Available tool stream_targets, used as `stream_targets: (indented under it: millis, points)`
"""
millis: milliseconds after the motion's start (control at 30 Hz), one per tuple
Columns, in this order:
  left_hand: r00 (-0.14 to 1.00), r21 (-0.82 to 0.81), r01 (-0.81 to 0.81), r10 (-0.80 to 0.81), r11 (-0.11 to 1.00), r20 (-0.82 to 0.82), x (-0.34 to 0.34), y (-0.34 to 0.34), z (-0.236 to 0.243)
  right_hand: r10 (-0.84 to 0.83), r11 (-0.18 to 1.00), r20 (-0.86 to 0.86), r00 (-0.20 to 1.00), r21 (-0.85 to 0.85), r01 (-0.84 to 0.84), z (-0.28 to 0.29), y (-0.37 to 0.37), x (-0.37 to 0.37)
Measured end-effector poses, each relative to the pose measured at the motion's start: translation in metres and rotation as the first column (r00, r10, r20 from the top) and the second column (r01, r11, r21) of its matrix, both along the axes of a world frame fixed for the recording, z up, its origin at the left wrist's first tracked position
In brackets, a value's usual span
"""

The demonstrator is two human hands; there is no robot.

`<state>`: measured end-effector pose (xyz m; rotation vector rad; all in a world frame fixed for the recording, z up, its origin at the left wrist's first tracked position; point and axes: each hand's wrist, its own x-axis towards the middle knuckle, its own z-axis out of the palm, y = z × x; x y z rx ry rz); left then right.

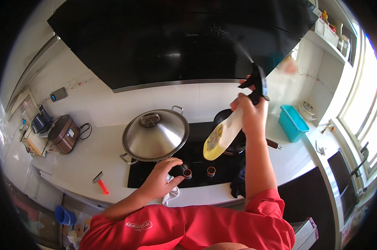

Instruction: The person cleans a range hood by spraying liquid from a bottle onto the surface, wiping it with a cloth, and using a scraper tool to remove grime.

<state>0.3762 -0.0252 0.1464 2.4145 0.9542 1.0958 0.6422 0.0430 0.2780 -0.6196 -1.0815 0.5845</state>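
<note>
My right hand [253,114] grips a translucent spray bottle [221,137] of yellow liquid with a black trigger head [255,81], raised toward the black range hood [180,41]. A thin spray and white droplets show against the hood. My left hand [163,177] is at the cooktop's front, fingers curved and apart beside the knobs [211,171], above a white cloth [171,196]. A domed steel lid [155,137] covers a two-handled pot on the black cooktop [201,183]. A dark pan [234,148] sits behind the bottle.
A red-handled scraper [101,185] lies on the white counter [84,166], near a brown cooker [63,133]. A teal bin [292,123] stands at right by a window [363,83]. A dark cloth [238,183] hangs at the front edge. A blue bucket [64,216] is lower left.
</note>
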Motion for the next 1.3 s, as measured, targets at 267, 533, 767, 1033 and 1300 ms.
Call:
stream_targets:
  millis: [267, 533, 767, 1033, 1300]
  points:
    - [0.989, -0.024, -0.135, 0.136, 0.991, 0.062, -0.035, -0.001, -0.011, -0.216, 0.974, -0.139, 0.966, 0.038, 0.224, -0.001, 0.001, 0.083]
    - [0.977, -0.071, -0.197, 0.202, 0.978, 0.069, -0.055, -0.003, -0.018, -0.219, 0.975, -0.079, 0.972, 0.01, 0.221, 0.0, 0.001, 0.108]
    - [0.971, -0.096, -0.216, 0.224, 0.972, 0.081, -0.06, -0.007, -0.013, -0.255, 0.966, -0.087, 0.963, -0.057, 0.251, -0.008, 0.02, 0.113]
    - [0.969, -0.112, -0.217, 0.228, 0.97, 0.095, -0.077, -0.014, -0.021, -0.2, 0.97, -0.21, 0.957, -0.179, 0.164, -0.049, 0.055, 0.121]
    - [0.954, -0.173, -0.249, 0.273, 0.953, 0.128, -0.092, -0.021, -0.028, 0.133, 0.943, -0.014, 0.991, -0.307, -0.131, -0.062, 0.063, 0.003]
